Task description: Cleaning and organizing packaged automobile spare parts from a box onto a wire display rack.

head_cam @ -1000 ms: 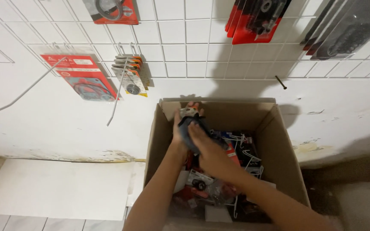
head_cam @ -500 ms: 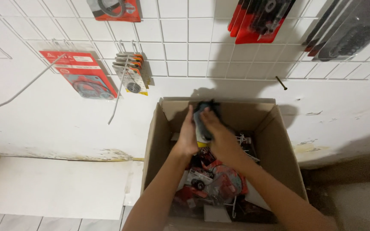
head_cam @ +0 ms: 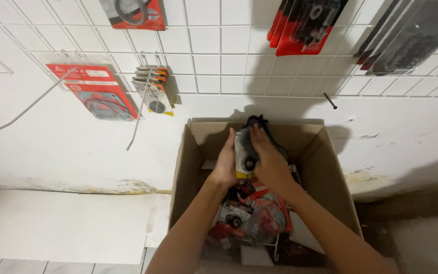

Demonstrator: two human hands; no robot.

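Both hands meet over the open cardboard box (head_cam: 330,177) that stands against the white wall: the left hand (head_cam: 225,165) and the right hand (head_cam: 267,157) close their fingers round 1 clear packet with a black part inside (head_cam: 247,147), held upright above the box's back half. Beneath it the box holds a heap of red and black packets (head_cam: 254,218), while a wire grid (head_cam: 204,50) on the wall carries hanging red packets (head_cam: 95,91).
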